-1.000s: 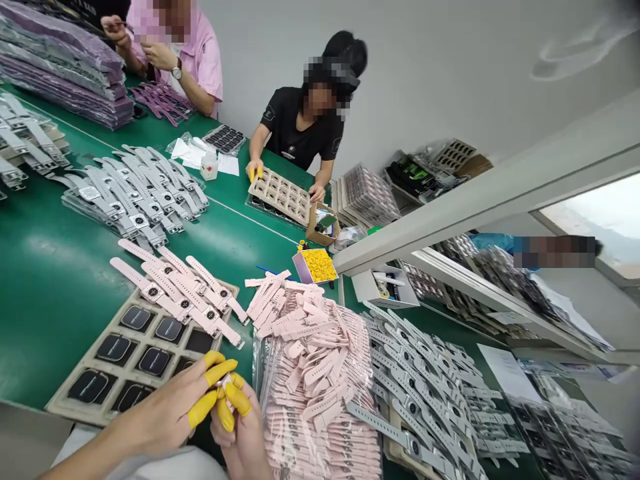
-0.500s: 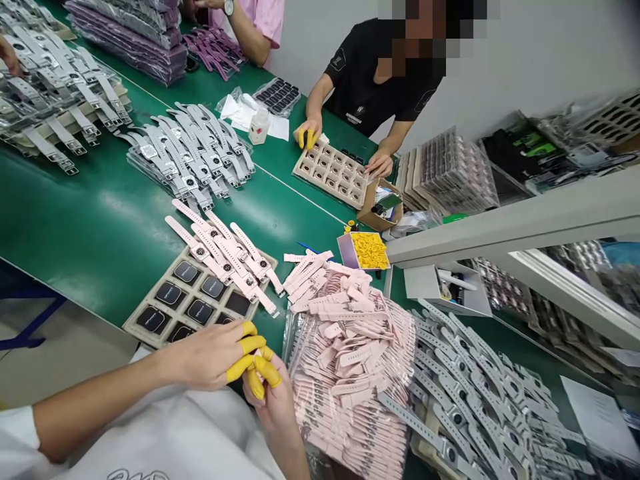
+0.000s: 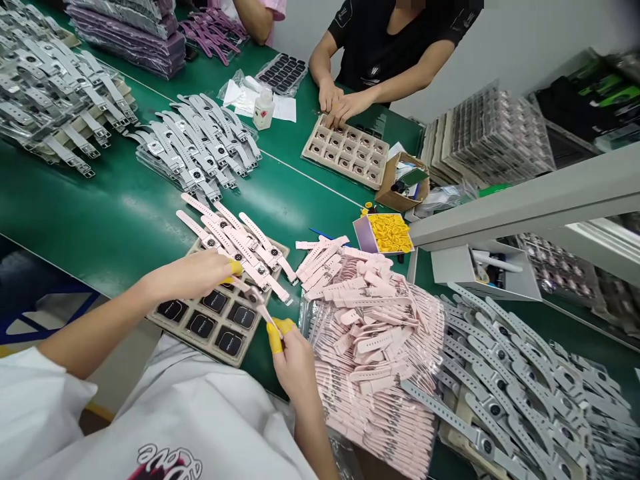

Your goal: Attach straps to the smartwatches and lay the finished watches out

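A pink-strapped watch (image 3: 254, 298) is stretched out between my two hands, over the right part of a beige tray (image 3: 200, 344). My left hand (image 3: 193, 273) pinches one strap end with yellow finger cots. Lower right, my right hand (image 3: 295, 357) closes on the other end, also in yellow cots. Black square pieces (image 3: 202, 325) fill the visible cells of the tray. Several finished-looking pink watches (image 3: 239, 257) lie across its far side, beyond my left hand. To the right of my right hand, a big heap of pink straps (image 3: 375, 340) rests on clear plastic.
Grey-strapped watches are piled at right (image 3: 495, 393) and at back left (image 3: 200, 147). A box of yellow finger cots (image 3: 387, 233) sits beyond the pink straps. Across the table, a co-worker's hands (image 3: 343, 107) work over another beige tray (image 3: 345, 160). A white bottle (image 3: 263, 110) stands nearby.
My hands were close together, hiding most of what they held; now they are apart with the pink watch stretched between them. The co-worker's hands have come together at the far tray's left end.
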The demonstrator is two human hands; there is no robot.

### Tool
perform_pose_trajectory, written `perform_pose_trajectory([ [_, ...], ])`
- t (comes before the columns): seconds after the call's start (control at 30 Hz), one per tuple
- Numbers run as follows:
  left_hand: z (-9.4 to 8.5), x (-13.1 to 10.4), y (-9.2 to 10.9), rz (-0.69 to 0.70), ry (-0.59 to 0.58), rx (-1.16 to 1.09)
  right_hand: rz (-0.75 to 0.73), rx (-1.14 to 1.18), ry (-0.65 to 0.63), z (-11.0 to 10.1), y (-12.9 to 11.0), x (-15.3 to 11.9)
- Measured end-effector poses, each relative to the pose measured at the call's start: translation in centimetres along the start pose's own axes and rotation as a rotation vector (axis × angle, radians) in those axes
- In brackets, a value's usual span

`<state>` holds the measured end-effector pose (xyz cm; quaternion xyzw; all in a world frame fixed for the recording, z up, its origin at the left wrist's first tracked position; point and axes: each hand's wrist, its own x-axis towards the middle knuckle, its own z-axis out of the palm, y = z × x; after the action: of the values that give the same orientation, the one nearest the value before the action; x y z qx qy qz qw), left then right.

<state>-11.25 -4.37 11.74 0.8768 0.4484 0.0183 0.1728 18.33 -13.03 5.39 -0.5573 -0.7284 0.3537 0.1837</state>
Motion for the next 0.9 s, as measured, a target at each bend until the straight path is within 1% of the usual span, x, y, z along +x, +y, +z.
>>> perform_pose_trajectory([
  [0.03, 0.3, 0.6, -0.2, 0.006, -0.038, 0.006, 0.034, -0.053, 0.012, 0.3, 0.2, 0.2],
  [0.1, 1.1, 1.7, -0.5, 0.060, -0.117, 0.030, 0.103, -0.139, 0.007, 0.8, 0.6, 0.6],
  [0.13, 1.6, 2.2, -0.6, 0.068, -0.116, 0.061, 0.128, -0.166, -0.005, 1.0, 0.8, 0.7],
  [0.2, 2.6, 2.7, -0.7, 0.068, -0.075, 0.120, 0.139, -0.177, -0.004, 1.0, 1.2, 0.6],
  [0.27, 3.4, 2.7, -0.8, 0.018, 0.009, 0.172, 0.107, -0.166, 0.044, 0.4, 1.5, 0.3],
  [0.37, 3.8, 1.4, -0.5, -0.102, 0.158, 0.224, -0.009, -0.150, 0.144, -1.5, 1.5, -0.6],
  [0.43, 3.9, 0.2, -0.1, -0.144, 0.187, 0.185, -0.083, -0.130, 0.221, -3.4, 1.2, -1.1],
  [0.5, 4.0, -1.1, 0.3, -0.147, 0.148, 0.112, -0.131, -0.119, 0.336, -5.7, 0.8, -1.3],
  [0.57, 4.2, -2.0, 0.7, -0.136, 0.086, 0.082, -0.149, -0.149, 0.500, -7.9, 0.5, -1.1],
  [0.63, 4.7, -2.4, 0.8, -0.137, 0.058, 0.086, -0.127, -0.215, 0.676, -9.6, 0.5, -0.5],
  [0.67, 4.9, -2.4, 0.7, -0.136, 0.056, 0.091, -0.102, -0.251, 0.748, -10.3, 0.7, -0.1],
  [0.7, 5.1, -2.2, 0.6, -0.132, 0.058, 0.097, -0.069, -0.283, 0.792, -10.8, 1.0, 0.4],
  [0.73, 5.3, -2.0, 0.5, -0.123, 0.060, 0.109, -0.042, -0.311, 0.809, -11.2, 1.4, 0.8],
  [0.87, 5.6, -0.9, -0.4, -0.089, 0.061, 0.225, 0.005, -0.378, 0.729, -12.0, 3.1, 2.8],
  [0.9, 5.6, -0.8, -0.7, -0.088, 0.068, 0.245, 0.016, -0.388, 0.737, -12.2, 3.3, 3.3],
])
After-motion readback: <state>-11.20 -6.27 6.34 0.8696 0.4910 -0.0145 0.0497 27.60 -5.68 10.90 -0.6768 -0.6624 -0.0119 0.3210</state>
